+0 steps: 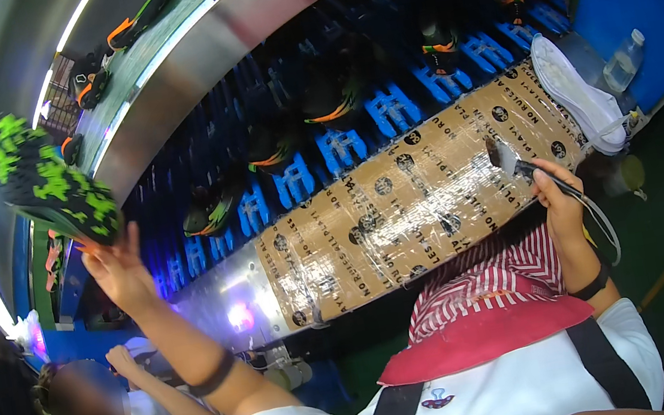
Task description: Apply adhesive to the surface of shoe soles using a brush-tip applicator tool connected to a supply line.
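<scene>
At the far left, my left hand (121,271) is raised, with its fingers on the orange heel end of a black shoe with bright green patches (41,180). The shoe is tilted, its patterned sole facing me. Over the right part of the cardboard-covered bench my right hand (561,201) is closed around the black handle of a brush (503,154). A thin pale tube or cord (609,229) loops down from that handle. The bristles are dark and hang just above the cardboard (338,246), or touch it; I cannot tell which.
Beyond the bench, blue brackets (393,111) line a dark machine, with several dark shoes (211,213) among them. More shoes (141,18) sit on the upper shelf. A white shoe-shaped piece (574,91) and a clear bottle (624,61) are at right. A co-worker (155,409) is at lower left.
</scene>
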The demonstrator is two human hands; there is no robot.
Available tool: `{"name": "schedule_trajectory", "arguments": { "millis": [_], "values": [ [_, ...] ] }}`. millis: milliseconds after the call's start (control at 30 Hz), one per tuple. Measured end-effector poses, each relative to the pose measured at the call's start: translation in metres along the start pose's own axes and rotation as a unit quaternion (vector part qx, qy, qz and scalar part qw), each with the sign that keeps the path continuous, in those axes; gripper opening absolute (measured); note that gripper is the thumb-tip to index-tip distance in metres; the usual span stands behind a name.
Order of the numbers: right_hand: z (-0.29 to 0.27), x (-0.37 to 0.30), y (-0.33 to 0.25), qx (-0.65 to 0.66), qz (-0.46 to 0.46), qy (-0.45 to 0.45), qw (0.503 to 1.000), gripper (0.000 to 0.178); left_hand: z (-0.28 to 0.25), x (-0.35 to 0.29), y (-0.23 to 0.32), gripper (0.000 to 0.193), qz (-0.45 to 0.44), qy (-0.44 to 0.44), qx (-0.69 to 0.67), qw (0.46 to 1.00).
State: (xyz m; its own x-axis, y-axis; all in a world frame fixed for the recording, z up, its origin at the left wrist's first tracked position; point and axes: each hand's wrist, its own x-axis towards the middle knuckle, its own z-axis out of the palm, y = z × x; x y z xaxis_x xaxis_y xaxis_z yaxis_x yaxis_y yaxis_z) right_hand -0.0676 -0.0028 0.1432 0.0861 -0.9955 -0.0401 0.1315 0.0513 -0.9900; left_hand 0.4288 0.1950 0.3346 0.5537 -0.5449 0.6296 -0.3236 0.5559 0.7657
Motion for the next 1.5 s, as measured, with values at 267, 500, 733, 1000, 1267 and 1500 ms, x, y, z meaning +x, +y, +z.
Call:
{"name": "schedule_trajectory", "arguments": {
  "millis": [267,500,733,1000,1267,1500],
  "values": [
    [-0.04,0.006,-0.004,0.096,-0.052,0.077,0.991,0.023,0.119,-0.174,-0.059,0.011,-0.114,-0.018,0.018,0.993],
    [-0.048,-0.004,0.005,0.134,-0.014,0.058,0.989,0.023,0.179,-0.246,-0.1,0.017,-0.081,-0.264,0.424,0.863],
    [-0.031,-0.009,0.004,0.182,0.033,-0.005,0.983,0.023,0.191,-0.262,-0.106,0.04,-0.446,-0.05,0.161,0.879],
    [-0.018,-0.01,0.005,0.191,0.066,-0.058,0.978,0.023,0.196,-0.248,-0.093,0.056,-0.555,-0.109,0.076,0.821],
    [-0.018,-0.009,0.007,0.2,0.089,-0.061,0.974,0.024,0.228,-0.244,-0.11,0.057,-0.659,0.038,-0.371,0.653],
    [-0.014,-0.012,0.004,0.215,0.071,-0.06,0.972,0.023,0.266,-0.252,-0.131,0.055,-0.659,-0.033,-0.453,0.6]
  ]
}}
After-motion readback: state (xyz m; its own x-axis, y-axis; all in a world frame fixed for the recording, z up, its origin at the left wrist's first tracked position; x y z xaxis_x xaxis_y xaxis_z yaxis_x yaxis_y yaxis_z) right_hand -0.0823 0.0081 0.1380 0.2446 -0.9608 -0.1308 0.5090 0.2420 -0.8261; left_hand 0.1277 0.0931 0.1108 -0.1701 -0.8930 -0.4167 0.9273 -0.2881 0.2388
